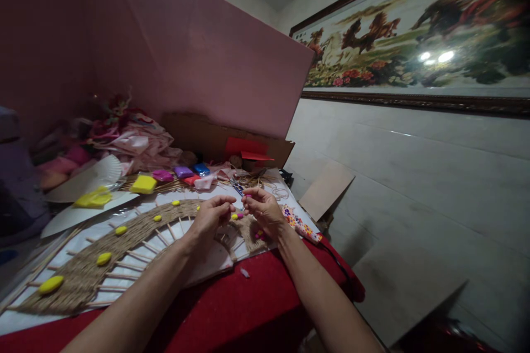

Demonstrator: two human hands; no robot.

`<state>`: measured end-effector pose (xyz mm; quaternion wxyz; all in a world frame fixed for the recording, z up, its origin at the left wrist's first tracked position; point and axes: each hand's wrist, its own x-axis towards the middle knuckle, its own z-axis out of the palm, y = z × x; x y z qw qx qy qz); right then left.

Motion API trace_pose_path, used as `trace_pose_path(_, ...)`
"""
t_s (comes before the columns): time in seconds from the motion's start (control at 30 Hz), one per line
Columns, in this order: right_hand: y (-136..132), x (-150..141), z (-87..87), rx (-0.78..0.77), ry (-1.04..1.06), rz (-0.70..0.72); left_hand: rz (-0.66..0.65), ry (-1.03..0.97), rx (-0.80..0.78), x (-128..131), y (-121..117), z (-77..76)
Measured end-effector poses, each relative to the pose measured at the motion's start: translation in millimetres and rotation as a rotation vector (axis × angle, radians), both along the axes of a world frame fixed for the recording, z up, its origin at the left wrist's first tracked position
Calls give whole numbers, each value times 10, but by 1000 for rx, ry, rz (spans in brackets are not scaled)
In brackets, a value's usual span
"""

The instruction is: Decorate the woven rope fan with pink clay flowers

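Note:
My right hand (267,214) pinches a small piece of magenta clay (247,197) between thumb and fingertips. Close by on its left, my left hand (212,220) has its thumb and fingers pressed together; whatever may be in them is hidden. Both hands are raised over a fan-shaped woven piece (143,240) of twine on thin sticks. Yellow clay ovals (104,258) sit spaced along its band. Near my right hand, at the woven piece's right end, are magenta clay bits (260,235), partly covered by the hand.
Packets of coloured clay (182,171) and a yellow block (143,183) lie behind the woven piece. Pink fabric (141,140) is heaped at the back left. A cardboard sheet (190,135) stands behind. A flower-patterned item (302,225) lies right, on the red tablecloth (248,309).

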<state>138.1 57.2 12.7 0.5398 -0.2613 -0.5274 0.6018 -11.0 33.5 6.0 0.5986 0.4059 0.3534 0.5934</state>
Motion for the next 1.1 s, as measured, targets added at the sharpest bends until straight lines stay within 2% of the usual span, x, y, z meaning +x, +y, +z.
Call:
trace_pose_path(0.3, -14, -53, -59, 260, -267, -149, -98, 159, 58, 0, 21, -77)
trace_pose_path(0.43, -48, -75, -72, 471, -411, -216, -85, 277, 56, 1, 25, -85)
trace_pose_path(0.5, -54, -71, -77, 546, -456, -217, -88, 262, 65, -2, 32, -93)
trace_pose_path(0.7, -30, -29, -60, 468, -346, -144, -138, 79, 72, 1, 18, -84)
trace_pose_path(0.93, 3, -6, -40, 360, -270, -268, -97, 119, 43, 24, -53, -1)
trace_pose_path(1.1, 17, 2, -31, 304, -208, -332, -107, 30, -7, 10, -56, 39)
